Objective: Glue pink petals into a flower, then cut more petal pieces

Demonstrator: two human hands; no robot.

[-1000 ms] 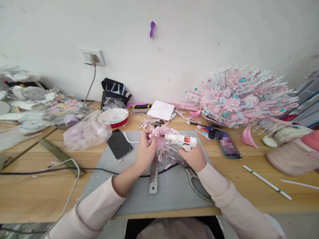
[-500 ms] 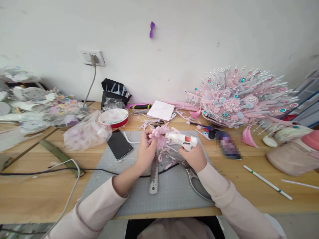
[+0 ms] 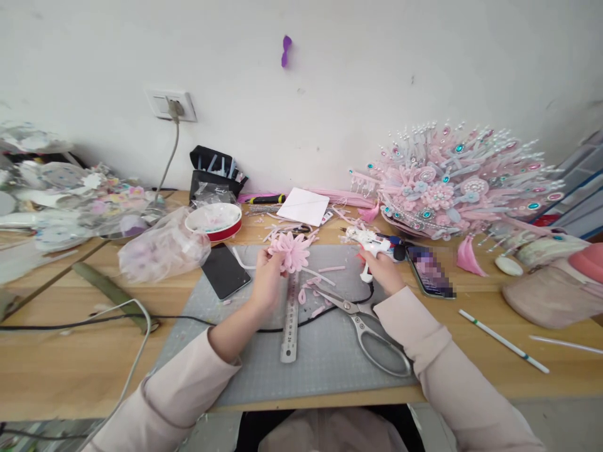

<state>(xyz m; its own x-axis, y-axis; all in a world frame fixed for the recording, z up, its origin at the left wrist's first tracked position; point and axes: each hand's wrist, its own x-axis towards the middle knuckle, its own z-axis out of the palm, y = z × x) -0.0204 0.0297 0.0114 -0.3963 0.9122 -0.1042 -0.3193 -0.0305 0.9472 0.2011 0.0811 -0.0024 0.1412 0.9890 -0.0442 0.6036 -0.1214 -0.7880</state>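
Observation:
A pink flower with looped petals (image 3: pixel 293 252) is pinched in my left hand (image 3: pixel 267 276), held above the upper end of a steel ruler (image 3: pixel 291 326). My right hand (image 3: pixel 384 271) is closed around the handle of a white glue gun (image 3: pixel 365 242), whose black cord runs down behind the scissors. The grey-handled scissors (image 3: pixel 362 326) lie partly spread on the grey cutting mat (image 3: pixel 320 370). Pink cut pieces (image 3: pixel 303 295) are scattered beside the ruler.
A large pink beaded headdress (image 3: pixel 447 182) stands at the back right. Left of the mat are a dark phone (image 3: pixel 225 273), a red-and-white bowl (image 3: pixel 221 233) and a clear plastic bag (image 3: pixel 160 251). Another phone (image 3: pixel 428 273) and a white-green stick (image 3: pixel 504 342) lie right. A black cable (image 3: pixel 183 319) crosses the mat.
My right hand has drawn the glue gun away from the flower, to the right, and turned it. My left hand has moved slightly left and tipped the flower face into view.

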